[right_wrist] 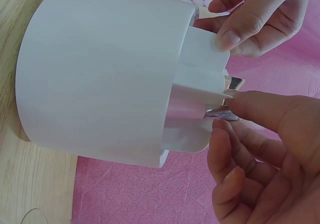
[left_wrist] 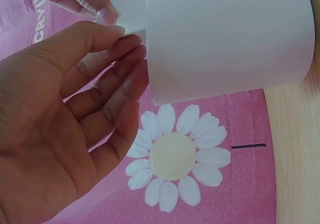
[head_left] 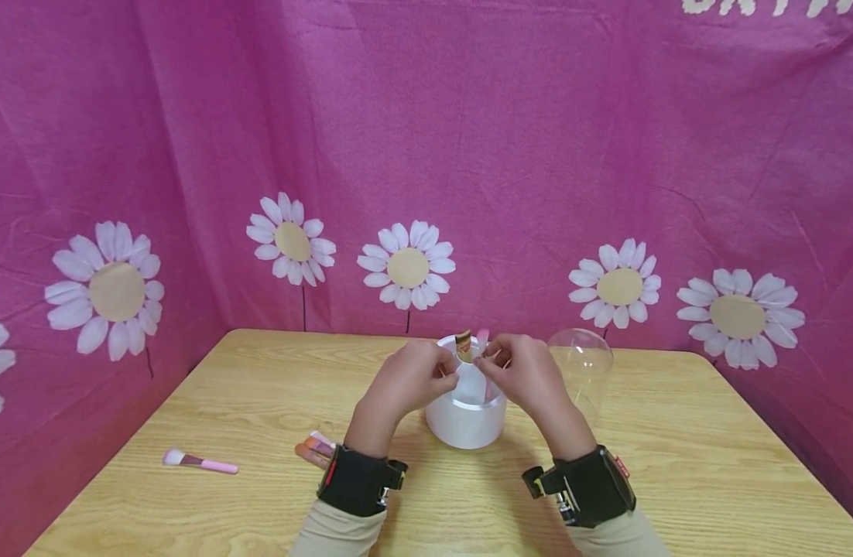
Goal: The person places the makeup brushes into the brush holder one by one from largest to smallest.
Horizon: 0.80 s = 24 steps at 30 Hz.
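A white round container (head_left: 464,429) stands on the table, with a white divider insert (right_wrist: 202,54) rising out of its top. My left hand (head_left: 414,377) pinches the insert's rim between thumb and fingers. On the opposite side, my right hand (head_left: 529,377) pinches a thin edge of the insert. Beside those right fingertips, a makeup brush (right_wrist: 220,112) with a pink handle and silver ferrule stands in the insert. Another brush with dark-tipped bristles (head_left: 464,343) sticks up between the hands. The container's inside is mostly hidden.
A clear dome cover (head_left: 581,363) stands behind and right of the container. At left, a pink-handled brush (head_left: 203,463) lies on the wooden table (head_left: 280,371). Several more brushes (head_left: 315,447) lie partly behind my left wrist. A pink flowered cloth (head_left: 503,139) hangs behind the table.
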Motion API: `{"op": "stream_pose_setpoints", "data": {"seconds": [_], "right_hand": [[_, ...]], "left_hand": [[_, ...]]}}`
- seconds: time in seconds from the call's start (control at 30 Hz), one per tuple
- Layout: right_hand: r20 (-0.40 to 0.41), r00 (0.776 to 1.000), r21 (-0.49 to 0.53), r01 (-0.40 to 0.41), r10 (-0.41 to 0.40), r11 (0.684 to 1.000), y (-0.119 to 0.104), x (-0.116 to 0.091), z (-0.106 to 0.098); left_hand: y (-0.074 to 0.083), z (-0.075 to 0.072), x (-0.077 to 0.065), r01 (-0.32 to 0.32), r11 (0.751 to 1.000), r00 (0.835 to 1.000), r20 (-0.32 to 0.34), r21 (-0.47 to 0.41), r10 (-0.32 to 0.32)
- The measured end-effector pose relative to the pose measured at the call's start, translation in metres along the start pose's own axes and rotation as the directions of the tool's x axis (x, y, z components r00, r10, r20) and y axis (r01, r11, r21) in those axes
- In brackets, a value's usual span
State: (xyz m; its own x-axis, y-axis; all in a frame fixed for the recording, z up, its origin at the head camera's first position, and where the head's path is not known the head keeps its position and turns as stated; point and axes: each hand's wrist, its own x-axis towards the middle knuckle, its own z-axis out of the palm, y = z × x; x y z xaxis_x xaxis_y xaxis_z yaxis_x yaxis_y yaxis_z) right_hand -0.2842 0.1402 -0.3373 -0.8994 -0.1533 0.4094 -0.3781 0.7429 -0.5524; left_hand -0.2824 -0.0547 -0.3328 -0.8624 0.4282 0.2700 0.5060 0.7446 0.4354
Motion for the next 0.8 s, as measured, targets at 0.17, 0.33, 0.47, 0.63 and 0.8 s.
{"op": "stream_pose_setpoints", "data": {"seconds": [0.17, 0.33, 0.47, 0.63, 0.8], "right_hand": [[0.002, 1.0, 0.004, -0.002, 0.002, 1.0, 0.0006, -0.0003, -0.0003], [0.006, 1.0, 0.006, -0.011, 0.011, 1.0, 0.0001, -0.0008, -0.0013], [0.003, 1.0, 0.0, -0.012, 0.012, 1.0, -0.0005, 0.0, -0.0005], [-0.001, 1.0, -0.005, -0.011, 0.011, 1.0, -0.0003, 0.0006, 0.0002], [-0.001, 1.0, 0.0, -0.008, 0.008, 1.0, -0.0003, 0.0003, 0.0]], "left_hand": [[0.0, 0.0012, 0.0004, 0.002, 1.0, 1.0, 0.001, 0.0, -0.002], [0.0007, 0.0005, 0.0003, 0.006, 1.0, 1.0, 0.004, -0.007, -0.006], [0.0009, -0.0002, -0.0001, 0.007, 1.0, 1.0, 0.001, -0.008, -0.007], [0.0011, 0.0, -0.0001, 0.008, 1.0, 1.0, 0.0, -0.007, -0.008], [0.0017, -0.0002, -0.0004, 0.013, 1.0, 1.0, 0.003, -0.012, -0.013]]}}
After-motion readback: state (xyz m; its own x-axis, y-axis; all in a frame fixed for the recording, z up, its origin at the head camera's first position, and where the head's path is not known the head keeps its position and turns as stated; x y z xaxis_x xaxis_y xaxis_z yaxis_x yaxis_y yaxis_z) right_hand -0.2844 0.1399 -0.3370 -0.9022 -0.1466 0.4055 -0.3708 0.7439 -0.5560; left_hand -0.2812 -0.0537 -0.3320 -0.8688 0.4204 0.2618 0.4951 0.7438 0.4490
